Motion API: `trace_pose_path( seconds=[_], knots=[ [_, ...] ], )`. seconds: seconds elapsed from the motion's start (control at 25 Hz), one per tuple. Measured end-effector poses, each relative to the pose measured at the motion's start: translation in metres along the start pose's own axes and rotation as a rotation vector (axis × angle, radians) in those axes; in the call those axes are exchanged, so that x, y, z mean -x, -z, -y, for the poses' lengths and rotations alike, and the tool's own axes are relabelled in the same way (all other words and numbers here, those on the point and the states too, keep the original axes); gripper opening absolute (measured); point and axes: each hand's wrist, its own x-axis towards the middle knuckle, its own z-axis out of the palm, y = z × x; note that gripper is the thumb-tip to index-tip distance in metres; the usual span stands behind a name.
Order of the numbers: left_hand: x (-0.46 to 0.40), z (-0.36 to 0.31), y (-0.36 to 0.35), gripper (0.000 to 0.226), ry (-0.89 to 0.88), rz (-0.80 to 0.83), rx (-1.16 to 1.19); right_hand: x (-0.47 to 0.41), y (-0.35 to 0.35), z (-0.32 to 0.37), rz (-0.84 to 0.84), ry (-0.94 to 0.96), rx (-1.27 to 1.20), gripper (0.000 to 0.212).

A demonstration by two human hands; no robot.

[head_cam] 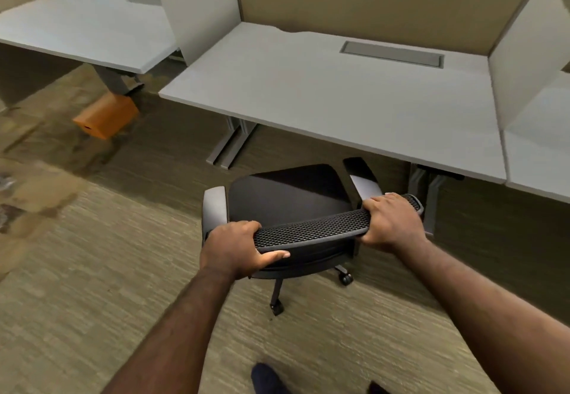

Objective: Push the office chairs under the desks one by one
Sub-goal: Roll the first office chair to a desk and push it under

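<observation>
Both the left hand (233, 247) and right hand (390, 219) are wrapped tight round the chair (290, 190) backrest top, seat just past their fingertips short of the desk (324, 97), so I'd push evenly and straighten it first.

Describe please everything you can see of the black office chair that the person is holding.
The office chair is black, with a smooth dark seat, grey armrests, a perforated mesh backrest top and castor wheels on carpet. It stands upright, facing the desk, its right armrest just reaching under the desk edge, the seat mostly still outside. The left hand and right hand each close a grip on the ends of the backrest top.
</observation>
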Motion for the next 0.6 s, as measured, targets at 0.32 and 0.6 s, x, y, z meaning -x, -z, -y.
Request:
trace_pose_path(
  seconds=[0.32,0.6],
  knots=[
    [-0.089,0.116,-0.001,0.096,-0.085,0.047,0.012,-0.1,0.012,0.067,0.039,-0.082,-0.015,0.042],
    [-0.168,0.189,-0.008,0.092,-0.071,0.057,0.012,-0.194,0.023,0.098,0.03,-0.058,-0.061,0.048]
  ],
)
